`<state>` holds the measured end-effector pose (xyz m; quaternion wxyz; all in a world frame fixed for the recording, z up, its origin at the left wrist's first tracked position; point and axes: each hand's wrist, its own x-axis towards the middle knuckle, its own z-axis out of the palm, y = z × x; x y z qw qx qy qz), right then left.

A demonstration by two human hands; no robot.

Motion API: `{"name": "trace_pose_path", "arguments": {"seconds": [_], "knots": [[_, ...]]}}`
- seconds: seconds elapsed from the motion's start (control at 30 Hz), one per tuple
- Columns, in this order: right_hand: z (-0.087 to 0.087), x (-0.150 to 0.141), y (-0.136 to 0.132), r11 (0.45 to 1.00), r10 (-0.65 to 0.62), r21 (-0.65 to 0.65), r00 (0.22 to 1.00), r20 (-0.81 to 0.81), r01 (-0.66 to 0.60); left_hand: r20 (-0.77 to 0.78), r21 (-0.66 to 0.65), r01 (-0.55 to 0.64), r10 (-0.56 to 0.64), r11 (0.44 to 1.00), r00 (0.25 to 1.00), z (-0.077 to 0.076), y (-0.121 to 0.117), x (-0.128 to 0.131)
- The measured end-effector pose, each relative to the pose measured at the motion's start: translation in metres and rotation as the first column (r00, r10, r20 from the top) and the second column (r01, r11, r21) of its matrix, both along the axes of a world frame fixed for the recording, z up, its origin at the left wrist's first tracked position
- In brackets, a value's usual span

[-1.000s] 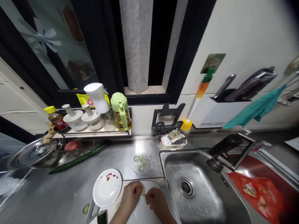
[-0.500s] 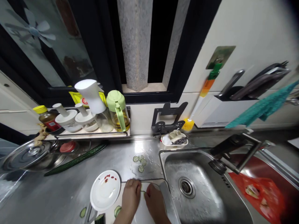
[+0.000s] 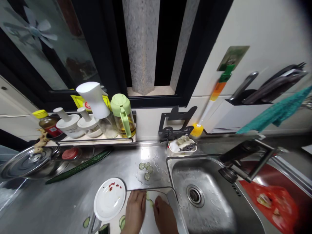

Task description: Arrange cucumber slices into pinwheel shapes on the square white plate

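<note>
Your right grip (image 3: 165,214) sits farther from your left grip (image 3: 136,208) than before. Between them on the board (image 3: 159,191), cucumber slices (image 3: 149,197) slant nearward from the straight-fingered left to the curled right; whether either pinches any, you can't tell.

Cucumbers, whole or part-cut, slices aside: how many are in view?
2. A long cucumber lies on the steel counter at left; a cut cucumber piece shows at the bottom edge, below the white plate, partly out of frame. The left hand may hide others.
</note>
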<state>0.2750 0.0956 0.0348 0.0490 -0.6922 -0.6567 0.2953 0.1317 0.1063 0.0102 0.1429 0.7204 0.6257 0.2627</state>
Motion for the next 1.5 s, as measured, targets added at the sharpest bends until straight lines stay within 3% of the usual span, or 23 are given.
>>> {"name": "trace_pose_path", "arguments": {"seconds": [0.07, 0.17, 0.27, 0.47, 0.73, 0.9, 1.3, 1.5], "knots": [[-0.005, 0.002, -0.007, 0.994, 0.103, 0.02, 0.993, 0.065, -0.104, -0.052, 0.046, 0.042, -0.04, 0.998, 0.998, -0.005, -0.01, -0.002], [-0.012, 0.002, -0.014, 0.964, 0.264, -0.02, 0.946, 0.191, -0.265, -0.16, 0.014, 0.107, -0.103, 0.994, 0.982, -0.018, -0.025, -0.002], [-0.015, -0.001, -0.017, 0.94, 0.341, -0.094, 0.902, 0.264, -0.328, -0.249, -0.067, 0.042, -0.058, 0.997, 0.967, -0.031, -0.036, 0.003], [-0.024, -0.002, -0.021, 0.938, 0.343, -0.05, 0.899, 0.274, -0.342, -0.302, -0.142, -0.015, -0.029, 0.99, 0.953, -0.042, -0.04, 0.011], [-0.045, 0.003, -0.03, 0.929, 0.316, 0.104, 0.907, 0.277, -0.355, -0.294, -0.021, -0.022, 0.015, 1.0, 0.956, -0.049, -0.039, 0.013], [-0.039, 0.003, -0.029, 0.94, 0.31, 0.063, 0.915, 0.26, -0.336, -0.291, -0.014, 0.006, -0.01, 1.0, 0.957, -0.056, -0.039, 0.013], [0.003, -0.004, -0.018, 0.941, 0.337, -0.137, 0.897, 0.286, -0.31, -0.265, -0.029, 0.022, -0.029, 0.999, 0.964, -0.054, -0.038, 0.013], [-0.008, 0.0, -0.024, 0.951, 0.308, -0.063, 0.9, 0.309, -0.304, -0.223, -0.018, 0.016, -0.019, 1.0, 0.975, -0.035, -0.036, 0.01]]}}
